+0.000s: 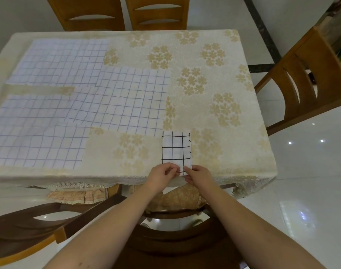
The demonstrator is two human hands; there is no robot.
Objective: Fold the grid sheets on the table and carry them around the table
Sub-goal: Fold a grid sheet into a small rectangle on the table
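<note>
A small folded grid sheet point(176, 150) with bold black lines lies near the table's front edge. My left hand point(162, 176) pinches its near left corner, and my right hand point(197, 176) pinches its near right corner. Several larger white sheets with faint blue grid lines lie flat and overlapping on the left half of the table: one at the back left point(61, 62), one in the middle point(125, 100), one at the front left point(35, 146).
The table wears a cream floral tablecloth point(214, 84). Wooden chairs stand around it: two at the far side point(156, 14), one on the right point(309, 78), and two in front of me point(49, 226). Glossy white floor tiles lie to the right point(311, 171).
</note>
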